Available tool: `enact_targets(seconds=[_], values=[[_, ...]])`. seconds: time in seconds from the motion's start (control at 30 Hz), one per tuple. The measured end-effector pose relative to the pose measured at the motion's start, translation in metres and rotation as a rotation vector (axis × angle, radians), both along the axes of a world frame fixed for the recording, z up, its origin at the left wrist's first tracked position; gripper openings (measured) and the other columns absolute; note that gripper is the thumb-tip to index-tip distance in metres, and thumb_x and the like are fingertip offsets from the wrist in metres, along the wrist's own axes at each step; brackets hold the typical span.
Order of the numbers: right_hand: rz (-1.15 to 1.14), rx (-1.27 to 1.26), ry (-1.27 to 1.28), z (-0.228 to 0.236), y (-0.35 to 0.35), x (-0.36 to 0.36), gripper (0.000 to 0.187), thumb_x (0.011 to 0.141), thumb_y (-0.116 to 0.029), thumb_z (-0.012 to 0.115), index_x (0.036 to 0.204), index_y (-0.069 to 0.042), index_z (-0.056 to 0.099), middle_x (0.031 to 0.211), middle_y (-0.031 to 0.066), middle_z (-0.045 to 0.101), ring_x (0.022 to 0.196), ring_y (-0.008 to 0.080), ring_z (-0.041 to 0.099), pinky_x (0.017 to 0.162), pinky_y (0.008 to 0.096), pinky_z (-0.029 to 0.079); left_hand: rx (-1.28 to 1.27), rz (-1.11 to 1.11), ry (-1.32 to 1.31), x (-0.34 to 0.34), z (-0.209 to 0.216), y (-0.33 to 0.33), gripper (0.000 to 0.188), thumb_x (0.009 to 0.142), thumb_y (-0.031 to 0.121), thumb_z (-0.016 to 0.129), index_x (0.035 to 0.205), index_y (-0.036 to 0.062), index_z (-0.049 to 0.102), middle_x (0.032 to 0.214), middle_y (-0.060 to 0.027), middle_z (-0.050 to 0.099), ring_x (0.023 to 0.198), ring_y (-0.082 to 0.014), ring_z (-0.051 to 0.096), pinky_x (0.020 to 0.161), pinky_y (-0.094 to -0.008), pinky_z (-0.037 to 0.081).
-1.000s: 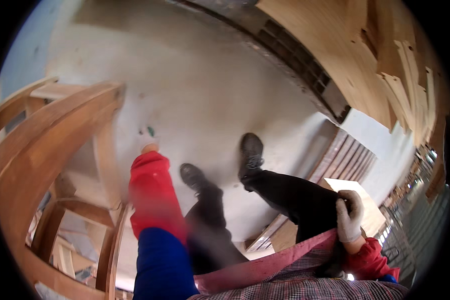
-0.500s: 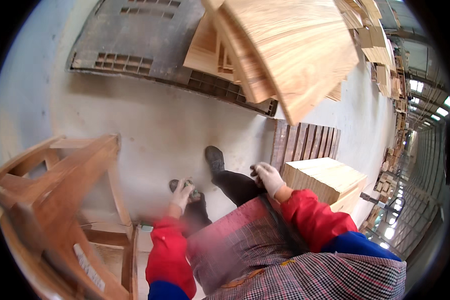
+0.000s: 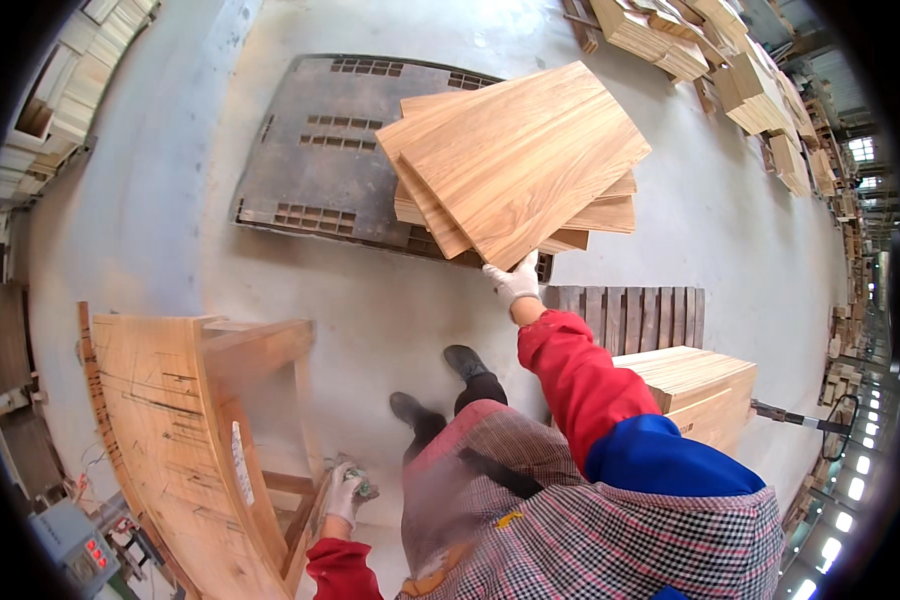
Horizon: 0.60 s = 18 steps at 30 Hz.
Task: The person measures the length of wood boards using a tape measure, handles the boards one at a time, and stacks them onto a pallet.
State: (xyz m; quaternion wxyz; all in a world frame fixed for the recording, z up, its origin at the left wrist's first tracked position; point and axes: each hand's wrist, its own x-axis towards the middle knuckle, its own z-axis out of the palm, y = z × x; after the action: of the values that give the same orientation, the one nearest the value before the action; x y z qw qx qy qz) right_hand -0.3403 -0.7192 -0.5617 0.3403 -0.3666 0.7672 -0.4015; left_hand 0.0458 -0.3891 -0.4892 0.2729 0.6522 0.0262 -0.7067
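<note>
My right hand [image 3: 514, 283], in a white glove, reaches forward and grips the near corner of the top wooden panel [image 3: 530, 150]. That panel lies skewed on a pile of similar panels [image 3: 610, 213]. Low on the left, my gloved left hand [image 3: 341, 496] is closed around a small crumpled greenish-grey thing [image 3: 366, 487], perhaps a cloth; its kind is unclear. This hand is beside the leg of a wooden workbench [image 3: 170, 400] whose top carries dark marks.
The pile rests on a dark plastic pallet [image 3: 270, 185]. To my right are a slatted wooden pallet [image 3: 630, 312], a stack of boards [image 3: 685, 375] and a black handle [image 3: 820, 422]. A grey control box with red buttons [image 3: 75, 545] stands lower left. More board stacks [image 3: 650, 40] line the far right.
My right hand has moved from near my waist forward to the top panel's corner. The left hand has gone lower, towards the bench, still holding the crumpled thing. My view has shifted.
</note>
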Motion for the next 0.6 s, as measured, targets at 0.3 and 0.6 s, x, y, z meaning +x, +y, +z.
enact_targets(seconds=[0.3, 0.6], values=[[-0.076, 0.193, -0.533, 0.007, -0.014, -0.068, 0.027, 0.082, -0.009, 0.064, 0.105, -0.008, 0.049, 0.081, 0.0052, 0.061, 0.063, 0.0155, 0.057, 0.055, 0.0318, 0.048, -0.088, 0.097, -0.035, -0.065, 0.062, 0.012, 0.047, 0.079, 0.011, 0.055, 0.123, 0.0144, 0.037, 0.097, -0.0148, 0.05, 0.081, -0.0364, 0.06, 0.071, -0.0505, 0.055], [0.132, 0.428, -0.995, -0.014, -0.069, -0.138, 0.073, 0.087, -0.062, 0.045, 0.142, -0.016, 0.034, 0.147, 0.0036, 0.032, 0.133, 0.0211, 0.031, 0.109, 0.0439, 0.025, -0.075, 0.055, -0.42, -0.087, 0.078, 0.117, 0.049, 0.089, 0.014, 0.056, 0.133, 0.0101, 0.035, 0.095, -0.0147, 0.054, 0.083, -0.0279, 0.064, 0.07, -0.0417, 0.057]])
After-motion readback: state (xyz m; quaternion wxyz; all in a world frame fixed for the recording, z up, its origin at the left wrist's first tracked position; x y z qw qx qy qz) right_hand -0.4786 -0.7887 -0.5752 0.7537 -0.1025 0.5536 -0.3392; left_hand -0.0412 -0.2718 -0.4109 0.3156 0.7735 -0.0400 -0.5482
